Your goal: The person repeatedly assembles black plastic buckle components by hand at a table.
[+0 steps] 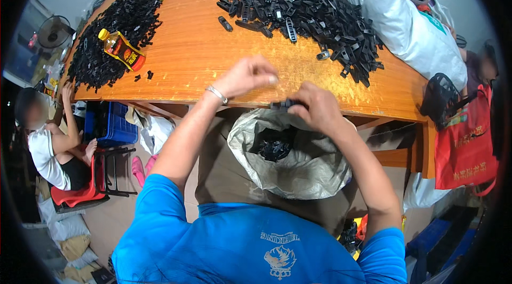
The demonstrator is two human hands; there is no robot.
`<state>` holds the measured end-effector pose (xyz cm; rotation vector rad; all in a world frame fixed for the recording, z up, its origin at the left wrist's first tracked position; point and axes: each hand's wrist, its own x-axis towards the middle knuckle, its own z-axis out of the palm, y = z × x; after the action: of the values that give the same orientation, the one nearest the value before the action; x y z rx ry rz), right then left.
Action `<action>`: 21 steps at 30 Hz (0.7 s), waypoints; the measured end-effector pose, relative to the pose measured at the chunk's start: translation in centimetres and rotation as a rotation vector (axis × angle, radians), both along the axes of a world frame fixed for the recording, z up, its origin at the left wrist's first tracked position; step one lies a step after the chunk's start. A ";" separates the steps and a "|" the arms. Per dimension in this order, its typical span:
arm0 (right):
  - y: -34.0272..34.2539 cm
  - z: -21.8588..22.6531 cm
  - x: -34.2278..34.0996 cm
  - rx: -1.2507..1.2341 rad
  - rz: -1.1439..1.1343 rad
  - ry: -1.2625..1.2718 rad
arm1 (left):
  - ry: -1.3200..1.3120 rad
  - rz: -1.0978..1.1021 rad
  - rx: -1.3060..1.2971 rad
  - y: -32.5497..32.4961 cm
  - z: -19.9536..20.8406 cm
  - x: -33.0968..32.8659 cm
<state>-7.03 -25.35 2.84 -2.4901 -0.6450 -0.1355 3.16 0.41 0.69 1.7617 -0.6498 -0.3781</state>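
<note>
My right hand (318,107) grips a small black plastic part (285,103) at the table's front edge, above the mouth of a woven sack. My left hand (249,77), with a silver bracelet on the wrist, hovers over the tabletop just left of it. Its fingers are curled toward the thumb; whatever they may hold is too small to make out. The pale sack (248,158) stands open below the table edge, with dark plastic pieces (276,144) inside. Beyond my hands lies a big heap of long black plastic parts (314,20).
A second heap of small black pieces (98,49) covers the table's left end, with a yellow-capped bottle (124,52) lying on it. White sacks (394,14) lean at the right, near a red bag (465,140). Another person (50,150) sits on a red chair at the left.
</note>
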 end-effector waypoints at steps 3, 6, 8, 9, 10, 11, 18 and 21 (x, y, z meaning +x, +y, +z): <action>-0.5 0.9 -3.5 0.021 0.095 0.085 | -0.233 0.330 0.202 -0.6 0.8 3.5; -2.1 0.9 -1.7 0.025 0.039 -0.033 | -0.616 0.524 0.411 -1.7 0.6 6.1; -3.6 0.8 1.7 0.011 -0.123 -0.169 | -0.817 0.529 0.507 -2.5 -0.2 7.7; -3.8 0.9 3.4 -0.017 -0.218 -0.232 | -0.883 0.527 0.562 -2.4 -0.6 8.5; -4.5 0.8 5.2 -0.076 -0.292 -0.256 | -0.950 0.519 0.612 -2.5 -0.8 9.0; -5.0 0.6 6.5 -0.124 -0.323 -0.302 | -0.997 0.509 0.613 -3.0 -0.6 9.0; -5.7 0.5 10.5 -0.530 -0.210 -0.204 | -1.053 0.442 0.622 -3.7 -0.1 7.6; -5.5 0.7 9.9 -0.434 -0.235 -0.204 | -1.002 0.355 0.564 -4.7 0.5 4.6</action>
<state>2.90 -30.88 3.52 -2.9967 -0.5000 -0.3769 7.79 -4.27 1.23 2.5419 -0.9420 0.6930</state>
